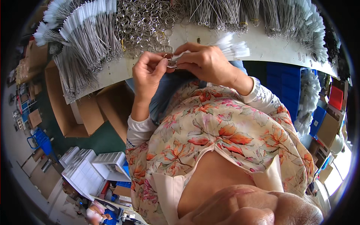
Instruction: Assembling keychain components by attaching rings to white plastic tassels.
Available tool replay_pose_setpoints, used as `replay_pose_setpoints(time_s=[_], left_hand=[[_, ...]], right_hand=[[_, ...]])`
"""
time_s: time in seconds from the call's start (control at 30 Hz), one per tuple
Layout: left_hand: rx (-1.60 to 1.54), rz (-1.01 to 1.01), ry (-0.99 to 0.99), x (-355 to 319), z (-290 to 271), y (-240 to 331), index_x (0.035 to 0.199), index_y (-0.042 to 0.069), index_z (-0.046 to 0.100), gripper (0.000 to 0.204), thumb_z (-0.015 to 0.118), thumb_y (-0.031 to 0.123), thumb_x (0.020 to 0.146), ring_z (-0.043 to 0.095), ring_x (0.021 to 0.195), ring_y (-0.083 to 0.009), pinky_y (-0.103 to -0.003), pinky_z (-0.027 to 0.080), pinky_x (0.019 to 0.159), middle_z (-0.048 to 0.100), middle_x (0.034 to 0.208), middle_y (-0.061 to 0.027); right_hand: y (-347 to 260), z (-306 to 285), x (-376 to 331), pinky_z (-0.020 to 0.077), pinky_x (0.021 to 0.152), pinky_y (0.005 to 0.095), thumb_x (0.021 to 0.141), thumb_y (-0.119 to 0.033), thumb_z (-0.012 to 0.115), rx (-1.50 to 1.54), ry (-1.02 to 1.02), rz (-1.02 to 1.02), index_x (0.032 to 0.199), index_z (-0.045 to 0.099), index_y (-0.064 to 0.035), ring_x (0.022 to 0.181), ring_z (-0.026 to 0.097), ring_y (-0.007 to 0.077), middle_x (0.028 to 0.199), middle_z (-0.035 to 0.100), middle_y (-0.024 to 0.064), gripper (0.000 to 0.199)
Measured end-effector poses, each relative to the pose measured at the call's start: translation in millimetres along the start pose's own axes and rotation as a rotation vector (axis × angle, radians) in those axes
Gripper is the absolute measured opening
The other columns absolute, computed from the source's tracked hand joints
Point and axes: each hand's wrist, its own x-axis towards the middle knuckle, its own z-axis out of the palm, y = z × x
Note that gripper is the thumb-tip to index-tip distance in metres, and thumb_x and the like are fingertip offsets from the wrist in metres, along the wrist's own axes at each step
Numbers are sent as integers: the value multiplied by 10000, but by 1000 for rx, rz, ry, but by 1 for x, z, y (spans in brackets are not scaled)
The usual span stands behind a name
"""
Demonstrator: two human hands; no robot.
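Near the table's edge, my left hand (149, 73) pinches a metal split ring (168, 56) between thumb and fingertips. Close against it, my right hand (210, 62) is closed around a small bunch of thin wire brushes (233, 48). Their white bristle ends fan out to the right past my knuckles, while the wire ends reach toward the ring. Fingers cover most of the wires, so I cannot tell how many are on the ring.
Loose metal rings (144, 22) are heaped on the white table (285, 50) beyond my hands. Bundles of wire brushes (88, 30) lie at the left and more brushes (288, 22) at the right. Cardboard boxes (71, 112), white crates (84, 172) and a blue bin (283, 86) stand around.
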Motion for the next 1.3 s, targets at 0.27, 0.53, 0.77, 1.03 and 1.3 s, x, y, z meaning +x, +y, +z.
replay_pose_setpoints(time_s=[0.27,0.53,0.77,1.03,1.3], left_hand=[[45,215,-170,9,-6,50,973,-41,611,161,544,-67,829,617,849,-132,-255,546,718,597,1047,-153],[47,352,-113,9,16,65,961,-79,601,194,576,-114,772,639,861,-195,-274,547,748,608,1016,-165],[279,706,17,15,23,70,980,-83,602,257,624,-102,724,657,806,-201,-267,555,709,624,985,-162],[412,637,-53,24,15,90,977,-53,632,267,610,-114,718,650,796,-157,-238,549,703,650,941,-132],[565,511,-223,33,6,87,980,14,623,144,597,64,847,570,696,-91,-228,480,605,601,822,-24]], right_hand=[[-16,-30,14,474,562,291,765,-86,649,388,-108,120,885,665,-54,606,602,201,798,623,77,125],[-19,-35,6,376,485,182,857,-180,617,1040,-261,488,903,663,-40,536,509,46,643,573,-17,155],[-43,-46,24,371,482,165,847,-204,636,1008,55,451,897,666,-48,561,501,29,653,576,-25,166],[-34,-45,26,439,517,187,817,-127,665,923,17,301,873,654,-16,598,521,37,727,613,5,125],[-30,-39,20,437,522,186,829,-101,645,932,92,333,901,634,-14,594,523,42,729,610,5,113]])
